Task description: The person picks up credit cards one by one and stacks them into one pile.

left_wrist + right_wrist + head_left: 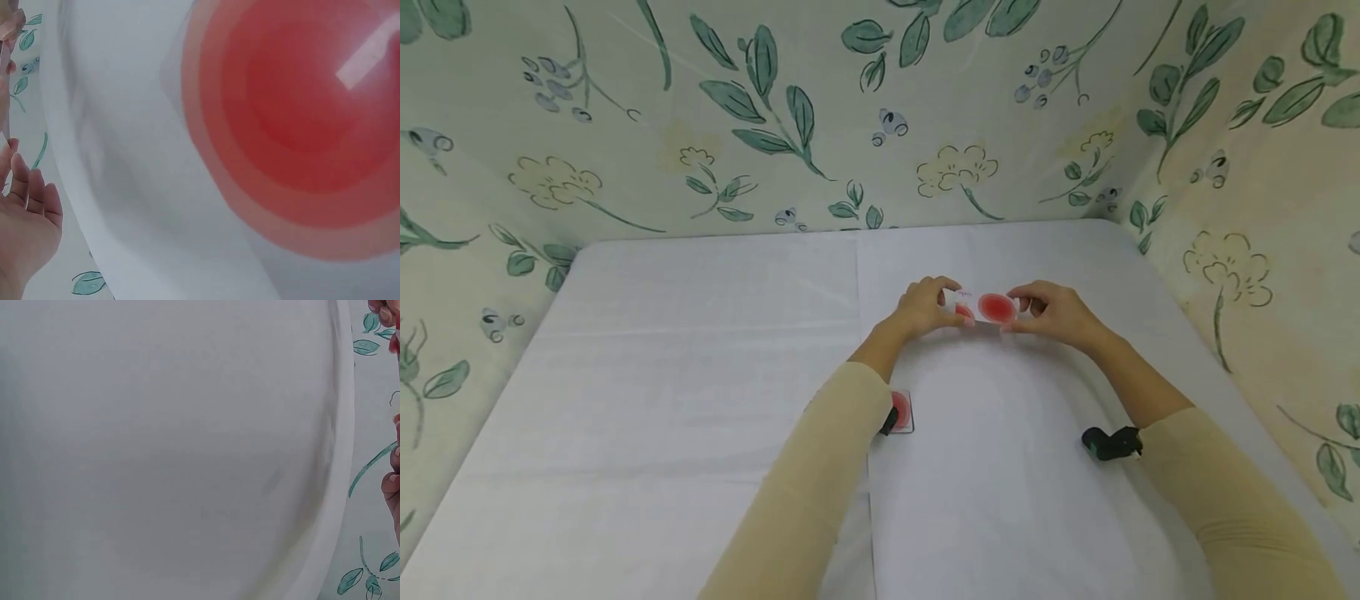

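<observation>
Both hands hold a small white card with red round prints and faint lettering, above the far part of the white-covered table. My left hand pinches its left end between thumb and fingers. At the right end, my right hand pinches it with thumb and index finger, the other fingers curled. Under the left forearm lies a flat piece with a red circle, partly hidden by the sleeve. Its rings of red fill much of the left wrist view, with glare on the surface. Only the hands' edges show in the right wrist view.
A white cloth covers the table, with creases and a seam down the middle. Behind it and to the right hangs a leaf-and-flower-patterned curtain. A black wrist camera sits at the right cuff.
</observation>
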